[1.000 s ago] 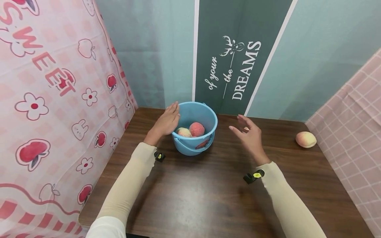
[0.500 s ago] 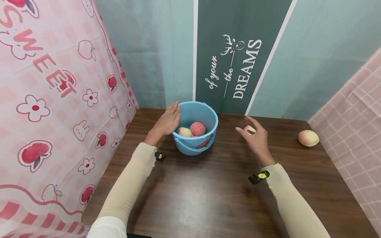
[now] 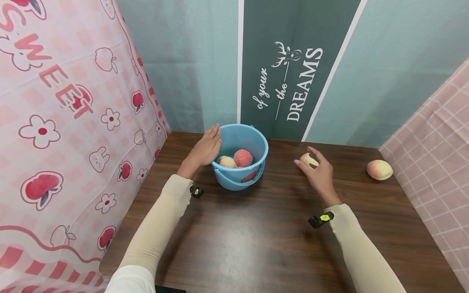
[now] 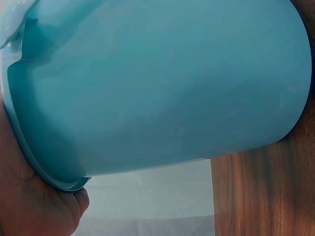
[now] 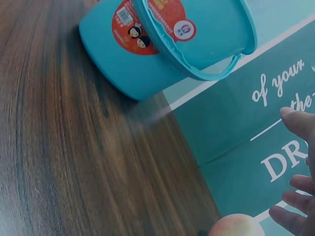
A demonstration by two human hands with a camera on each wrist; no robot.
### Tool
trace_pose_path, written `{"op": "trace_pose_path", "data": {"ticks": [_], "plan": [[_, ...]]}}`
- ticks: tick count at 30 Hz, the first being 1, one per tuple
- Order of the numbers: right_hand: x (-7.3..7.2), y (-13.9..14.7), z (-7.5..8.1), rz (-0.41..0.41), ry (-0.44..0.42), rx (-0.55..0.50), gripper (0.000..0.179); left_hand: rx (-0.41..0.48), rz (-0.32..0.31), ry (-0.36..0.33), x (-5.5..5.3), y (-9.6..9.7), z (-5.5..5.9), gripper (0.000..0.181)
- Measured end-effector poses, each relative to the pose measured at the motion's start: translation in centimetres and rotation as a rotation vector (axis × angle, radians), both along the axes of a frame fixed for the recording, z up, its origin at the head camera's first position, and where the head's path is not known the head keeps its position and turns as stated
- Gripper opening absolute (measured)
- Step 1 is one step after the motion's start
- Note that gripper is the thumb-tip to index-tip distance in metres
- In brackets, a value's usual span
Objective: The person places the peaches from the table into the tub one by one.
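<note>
A blue bucket (image 3: 238,177) stands upright on the wooden table, its handle hanging down the near side. Inside lie a reddish peach (image 3: 243,158) and a paler peach (image 3: 227,162). My left hand (image 3: 205,150) rests on the bucket's left rim with fingers extended; the left wrist view shows the palm (image 4: 39,206) against that rim. To the right of the bucket, my right hand (image 3: 321,175) hovers over a pale peach (image 3: 307,159), thumb and fingers spread about it. In the right wrist view a gap shows between the fingers (image 5: 290,219) and this peach (image 5: 237,226).
Another peach (image 3: 380,170) lies at the table's right side, near a pink checked cloth (image 3: 439,154). Behind the bucket hangs a green and blue cloth (image 3: 205,73) with lettering. A pink patterned cloth (image 3: 73,162) borders the table (image 3: 234,244) on the left.
My right hand has shifted right, and the peach beneath it shows more between thumb and fingers. My left hand and the bucket have stayed in place.
</note>
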State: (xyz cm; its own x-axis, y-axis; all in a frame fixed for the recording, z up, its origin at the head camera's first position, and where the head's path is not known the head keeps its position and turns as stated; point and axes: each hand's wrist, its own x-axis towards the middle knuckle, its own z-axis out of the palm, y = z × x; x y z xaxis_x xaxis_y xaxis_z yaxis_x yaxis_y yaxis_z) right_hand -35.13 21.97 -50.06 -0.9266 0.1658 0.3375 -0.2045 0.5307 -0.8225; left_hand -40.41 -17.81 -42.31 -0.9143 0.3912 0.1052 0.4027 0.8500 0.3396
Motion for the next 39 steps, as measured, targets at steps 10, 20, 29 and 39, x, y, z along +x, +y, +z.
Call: {"op": "trace_pose_path", "data": {"ticks": [10, 20, 29, 39], "plan": [[-0.6, 1.4, -1.0, 0.019, 0.035, -0.007, 0.069, 0.015, -0.011, 0.001, 0.1, 0.0, -0.1, 0.061], [-0.7, 2.2, -2.4, -0.012, 0.019, 0.022, 0.071, -0.003, -0.012, 0.002, 0.2, 0.1, -0.2, 0.059], [-1.2, 2.7, -3.2, -0.103, 0.041, 0.068, 0.066, -0.002, -0.010, 0.005, 0.3, 0.1, 0.1, 0.060], [-1.7, 3.1, -4.2, -0.141, 0.068, 0.069, 0.065, 0.005, -0.009, 0.010, 0.2, 0.1, -0.1, 0.060]]}}
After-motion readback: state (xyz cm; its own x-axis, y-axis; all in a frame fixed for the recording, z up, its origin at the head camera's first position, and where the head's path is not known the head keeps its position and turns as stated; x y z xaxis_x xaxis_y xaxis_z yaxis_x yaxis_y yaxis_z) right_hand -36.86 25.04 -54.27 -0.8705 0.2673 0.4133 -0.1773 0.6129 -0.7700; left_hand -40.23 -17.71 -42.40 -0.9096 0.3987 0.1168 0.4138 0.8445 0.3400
